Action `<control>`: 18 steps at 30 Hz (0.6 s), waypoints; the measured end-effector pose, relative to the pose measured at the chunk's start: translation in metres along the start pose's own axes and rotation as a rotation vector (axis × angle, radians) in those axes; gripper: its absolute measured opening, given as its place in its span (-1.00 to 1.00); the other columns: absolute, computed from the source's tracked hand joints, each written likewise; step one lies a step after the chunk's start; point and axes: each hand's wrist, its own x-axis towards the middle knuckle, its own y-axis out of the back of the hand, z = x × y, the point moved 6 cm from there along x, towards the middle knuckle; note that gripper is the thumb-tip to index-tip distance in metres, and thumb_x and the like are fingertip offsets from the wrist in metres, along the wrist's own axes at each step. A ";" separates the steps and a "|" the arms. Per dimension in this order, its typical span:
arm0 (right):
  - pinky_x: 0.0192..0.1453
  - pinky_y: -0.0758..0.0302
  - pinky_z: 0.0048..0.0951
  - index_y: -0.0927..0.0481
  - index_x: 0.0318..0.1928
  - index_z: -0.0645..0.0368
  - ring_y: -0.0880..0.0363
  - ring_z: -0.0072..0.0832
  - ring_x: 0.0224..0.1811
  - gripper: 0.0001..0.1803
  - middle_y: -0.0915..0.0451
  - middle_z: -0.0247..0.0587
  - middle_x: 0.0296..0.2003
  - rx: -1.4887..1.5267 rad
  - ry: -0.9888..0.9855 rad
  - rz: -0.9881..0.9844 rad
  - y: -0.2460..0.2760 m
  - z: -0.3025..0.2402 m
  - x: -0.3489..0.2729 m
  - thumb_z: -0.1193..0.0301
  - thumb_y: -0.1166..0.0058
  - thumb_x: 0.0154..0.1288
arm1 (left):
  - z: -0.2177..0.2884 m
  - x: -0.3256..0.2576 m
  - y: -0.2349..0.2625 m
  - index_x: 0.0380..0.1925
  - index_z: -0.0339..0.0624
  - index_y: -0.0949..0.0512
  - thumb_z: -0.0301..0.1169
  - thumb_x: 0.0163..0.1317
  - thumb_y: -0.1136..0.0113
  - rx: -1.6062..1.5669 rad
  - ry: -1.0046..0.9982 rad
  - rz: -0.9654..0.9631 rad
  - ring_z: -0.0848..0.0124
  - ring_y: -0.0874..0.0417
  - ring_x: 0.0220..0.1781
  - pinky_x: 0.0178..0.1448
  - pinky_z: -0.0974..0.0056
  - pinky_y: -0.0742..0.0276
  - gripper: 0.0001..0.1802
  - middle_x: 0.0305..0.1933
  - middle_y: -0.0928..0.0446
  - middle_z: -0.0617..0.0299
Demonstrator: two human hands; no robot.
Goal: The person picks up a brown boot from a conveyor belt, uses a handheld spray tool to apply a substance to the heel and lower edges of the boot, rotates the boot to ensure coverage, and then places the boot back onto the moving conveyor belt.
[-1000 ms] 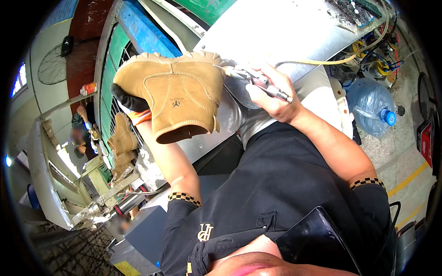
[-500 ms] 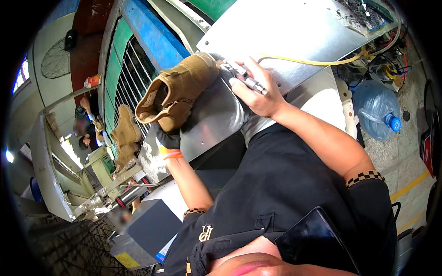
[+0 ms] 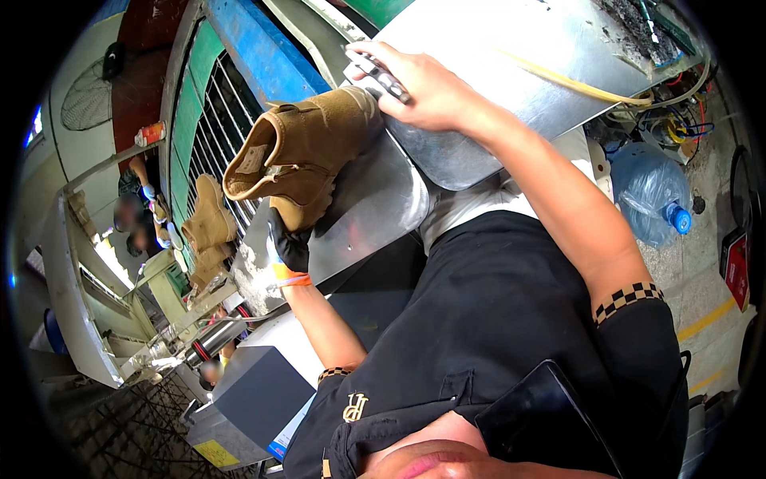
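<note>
A tan boot (image 3: 307, 156) lies tilted over the metal plate (image 3: 375, 215), its open collar facing left. My left hand (image 3: 289, 247), in a dark glove with an orange cuff, is closed on the boot's near end at the toe and sole. My bare right hand (image 3: 423, 88) is wrapped round a silver metal hand tool (image 3: 384, 78), just beyond the boot's far end. The tool's exact kind is partly hidden by my fingers. Another tan boot (image 3: 209, 215) stands off to the left, beside the wire rack.
A yellow hose (image 3: 558, 80) crosses the shiny worktop (image 3: 463, 152). Dark scraps (image 3: 630, 28) lie at the far right corner. Below the right edge sit a large blue water bottle (image 3: 650, 195) and tangled wires. A wire rack (image 3: 219, 128) and blue beam (image 3: 267, 48) border the left; other people work beyond.
My right hand has moved up and left with the tool, its back now turned upward. The boot has shifted slightly left and rolled a little in my left hand.
</note>
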 end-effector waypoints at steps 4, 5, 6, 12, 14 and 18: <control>-0.02 -0.54 -0.36 -0.27 0.32 0.06 -0.67 -0.35 -0.20 -0.27 -0.66 -0.26 -0.03 0.058 0.058 -0.097 -0.017 0.008 0.022 0.51 -0.04 0.03 | -0.001 0.003 0.004 0.30 -0.18 -0.32 0.08 0.35 -0.03 0.080 -0.034 -0.011 0.17 -0.53 0.20 0.08 0.09 -0.62 -0.30 0.25 -0.42 0.06; -0.02 -0.54 -0.37 -0.28 0.32 0.07 -0.67 -0.35 -0.20 -0.26 -0.66 -0.26 -0.02 0.058 0.097 -0.105 -0.019 0.009 0.022 0.50 -0.04 0.03 | -0.001 0.004 0.005 0.29 -0.18 -0.33 0.09 0.34 -0.04 0.094 -0.038 -0.003 0.18 -0.54 0.19 0.08 0.09 -0.61 -0.30 0.25 -0.42 0.06; -0.06 -0.54 -0.39 -0.29 0.31 0.10 -0.66 -0.33 -0.24 -0.27 -0.67 -0.25 -0.04 0.038 0.113 -0.093 -0.019 0.006 0.019 0.50 -0.03 0.02 | -0.002 0.004 0.006 0.29 -0.19 -0.33 0.09 0.34 -0.04 0.091 -0.031 0.030 0.18 -0.54 0.19 0.07 0.10 -0.61 -0.30 0.25 -0.43 0.06; -0.17 -0.54 -0.40 -0.34 0.26 0.12 -0.63 -0.34 -0.36 -0.33 -0.69 -0.26 -0.22 0.095 0.054 0.031 -0.006 -0.006 -0.023 0.50 -0.01 0.03 | 0.003 -0.008 -0.002 0.28 -0.22 -0.33 0.12 0.33 -0.04 0.212 -0.123 0.104 0.17 -0.55 0.17 0.05 0.12 -0.62 -0.27 0.24 -0.44 0.05; -0.13 -0.53 -0.44 -0.41 0.21 0.15 -0.64 -0.40 -0.33 -0.44 -0.67 -0.23 -0.28 0.075 -0.079 -0.051 -0.003 -0.012 -0.041 0.47 -0.02 0.12 | 0.001 -0.009 -0.005 0.29 -0.23 -0.33 0.12 0.32 -0.04 0.130 -0.050 0.124 0.17 -0.56 0.16 0.05 0.12 -0.62 -0.26 0.23 -0.44 0.05; -0.06 -0.52 -0.47 -0.48 0.14 0.32 -0.63 -0.48 -0.29 -0.58 -0.64 -0.21 -0.37 0.354 -0.261 0.061 0.007 -0.005 -0.049 0.45 0.00 0.28 | 0.000 -0.005 -0.004 0.30 -0.19 -0.31 0.09 0.34 -0.03 0.062 -0.020 0.107 0.19 -0.54 0.18 0.08 0.14 -0.60 -0.29 0.24 -0.43 0.06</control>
